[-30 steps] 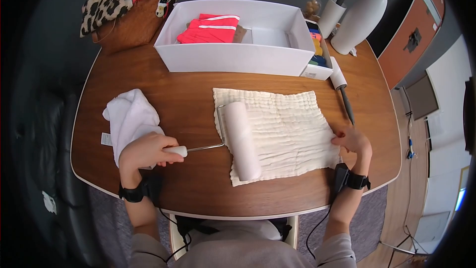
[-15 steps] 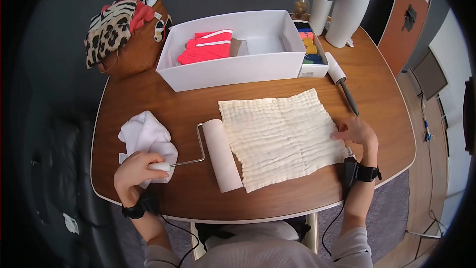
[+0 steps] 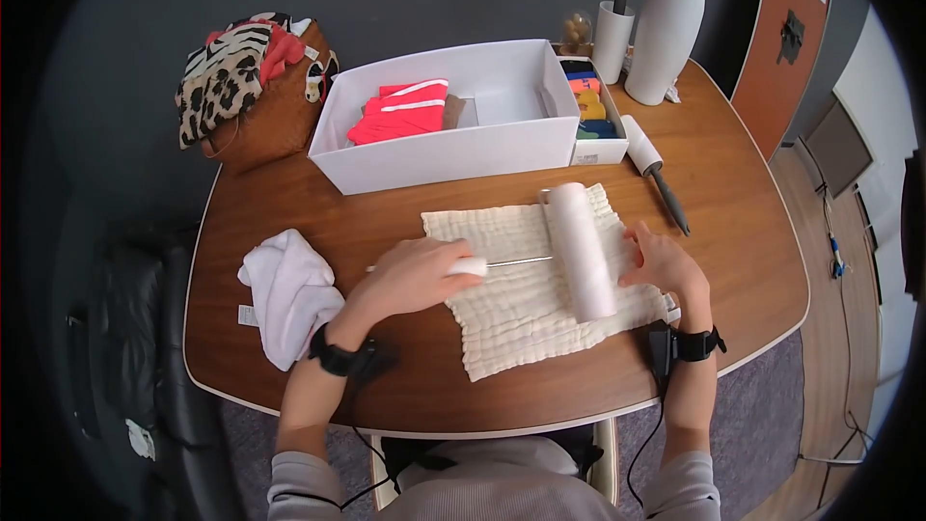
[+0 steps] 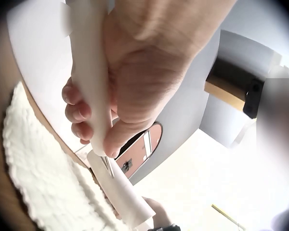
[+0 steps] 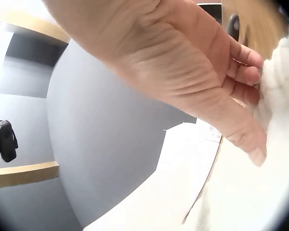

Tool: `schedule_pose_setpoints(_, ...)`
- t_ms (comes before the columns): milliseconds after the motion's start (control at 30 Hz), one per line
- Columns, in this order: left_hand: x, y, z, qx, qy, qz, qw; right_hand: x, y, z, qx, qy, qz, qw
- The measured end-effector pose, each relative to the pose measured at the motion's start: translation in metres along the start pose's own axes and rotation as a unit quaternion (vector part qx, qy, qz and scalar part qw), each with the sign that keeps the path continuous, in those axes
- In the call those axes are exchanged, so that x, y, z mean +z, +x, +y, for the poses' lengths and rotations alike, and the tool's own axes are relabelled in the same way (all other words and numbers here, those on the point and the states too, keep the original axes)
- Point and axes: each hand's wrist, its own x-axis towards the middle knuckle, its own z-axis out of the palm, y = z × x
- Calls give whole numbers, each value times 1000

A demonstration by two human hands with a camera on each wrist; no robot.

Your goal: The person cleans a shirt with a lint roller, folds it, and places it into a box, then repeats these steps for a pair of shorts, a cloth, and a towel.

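Note:
My left hand (image 3: 415,275) grips the white handle of a large lint roller (image 3: 582,256), fingers and thumb wrapped round it in the left wrist view. Over the right part of a cream crinkled gauze cloth (image 3: 516,323), the roller's white cylinder stands lengthwise away from me, joined to the handle by a thin metal rod. My right hand (image 3: 666,265) is at the cloth's right edge, just beside the cylinder. In the right wrist view its thumb (image 5: 253,144) and fingertips are spread apart, right at the cloth.
A crumpled white cloth (image 3: 287,294) lies at left. Behind stand a white box (image 3: 453,169) with a folded red garment, a smaller box (image 3: 600,150) of coloured items, and a white vase (image 3: 666,34). A smaller lint roller (image 3: 656,169) lies at right; a brown bag (image 3: 270,125) stands back left.
The lint roller first moved left to the cloth's left edge, then swept right across the cloth with my left hand. My right hand has stayed near the cloth's right edge.

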Motion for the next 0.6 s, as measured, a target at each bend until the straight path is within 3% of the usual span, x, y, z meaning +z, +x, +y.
schedule_pose_setpoints(267, 32, 49, -3, 29, -24, -21, 999, 8, 8, 21, -49, -11, -5, 999)
schedule_pose_setpoints(467, 34, 33, -33, 44, -71, -39, 996, -1, 0, 7, -11, -34, -54, 998)
schedule_pose_setpoints(600, 26, 7, -51, -17, -106, -63, 992, -6, -2, 3, 8, -31, -71, 997)
